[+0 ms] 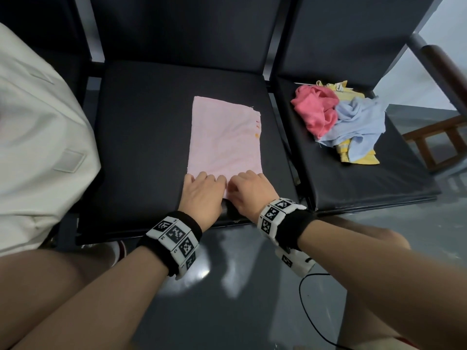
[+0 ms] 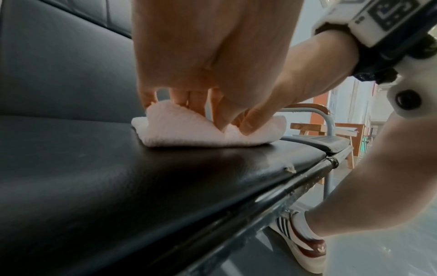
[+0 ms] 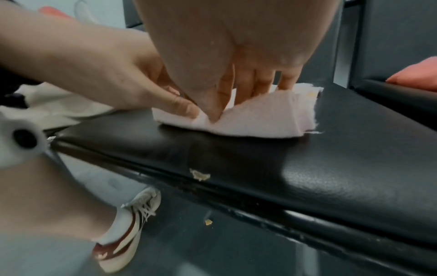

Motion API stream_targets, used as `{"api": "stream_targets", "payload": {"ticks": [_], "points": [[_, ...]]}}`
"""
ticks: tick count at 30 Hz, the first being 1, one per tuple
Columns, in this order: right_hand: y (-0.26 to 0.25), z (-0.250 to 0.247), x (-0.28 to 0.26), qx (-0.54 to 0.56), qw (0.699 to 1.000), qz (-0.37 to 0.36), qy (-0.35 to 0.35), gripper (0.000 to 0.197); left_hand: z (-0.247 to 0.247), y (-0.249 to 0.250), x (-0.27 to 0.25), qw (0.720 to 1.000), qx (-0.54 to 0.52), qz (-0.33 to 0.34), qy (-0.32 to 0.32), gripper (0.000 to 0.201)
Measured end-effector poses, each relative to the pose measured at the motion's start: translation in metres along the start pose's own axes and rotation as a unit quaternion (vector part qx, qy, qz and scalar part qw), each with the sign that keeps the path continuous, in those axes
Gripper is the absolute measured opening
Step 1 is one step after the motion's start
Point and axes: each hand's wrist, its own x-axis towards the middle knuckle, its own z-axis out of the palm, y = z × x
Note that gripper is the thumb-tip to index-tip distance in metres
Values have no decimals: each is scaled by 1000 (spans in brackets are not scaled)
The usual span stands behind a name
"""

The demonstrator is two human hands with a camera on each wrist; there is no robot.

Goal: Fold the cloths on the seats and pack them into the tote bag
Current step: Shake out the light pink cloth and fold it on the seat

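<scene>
A pale pink cloth [image 1: 225, 137] lies folded lengthwise on the middle black seat [image 1: 141, 137]. Both hands sit side by side at its near edge. My left hand [image 1: 202, 189] pinches the near-left part of the edge between thumb and fingers, and the pink cloth [image 2: 189, 128] lifts a little under it. My right hand [image 1: 246, 190] pinches the near-right part, with the pink cloth [image 3: 255, 117] raised into a small ridge. A pile of unfolded cloths [image 1: 346, 120], pink-red, light blue and yellow, lies on the right seat. The cream tote bag [image 1: 38, 137] stands on the left seat.
The seat backs [image 1: 182, 29] rise behind. A dark armrest [image 1: 439, 69] ends the row on the right, with a wooden frame [image 1: 439, 145] beyond it. My knees and a black cable [image 1: 313, 311] are over the grey floor below the seat's front edge.
</scene>
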Motion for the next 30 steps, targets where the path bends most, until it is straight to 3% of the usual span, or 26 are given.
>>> {"api": "stream_targets", "payload": {"ticks": [5,11,15,20,25,30], "points": [[1,12,-7,-40,999,-27,9,23,-1,-2,2,999,-26,-3,-19,32],[3,3,1,23,999,5,-32,27,-2,-4,1,996,-16,45,81,13],[2,8,-1,25,999,16,-17,24,-1,-3,-1,997,1,40,67,10],[-3,11,-8,30,999,25,28,26,-4,2,-2,999,26,25,28,22],[-4,9,-11,2,1000,4,-2,31,-4,-3,1,999,-34,-15,-16,24],[-3,3,-6,-2,999,13,-37,27,-4,-3,-4,998,-38,15,38,21]]}}
